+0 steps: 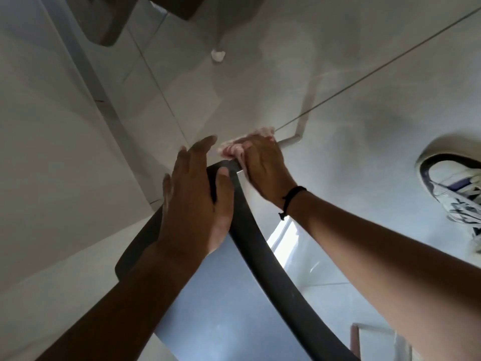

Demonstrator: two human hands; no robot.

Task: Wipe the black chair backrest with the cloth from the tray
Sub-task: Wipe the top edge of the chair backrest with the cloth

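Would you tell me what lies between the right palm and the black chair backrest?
In the head view, the pink cloth lies bunched under the right hand, pressed against the top edge of the backrest.

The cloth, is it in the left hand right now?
No, the pink cloth is under the right hand; the left hand rests on the black backrest.

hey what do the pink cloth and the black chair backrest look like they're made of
Pink cloth: looks like soft fabric, bunched into folds under the right hand. Black chair backrest: probably moulded plastic with a matte finish; its smooth curved edge shows only dull highlights.
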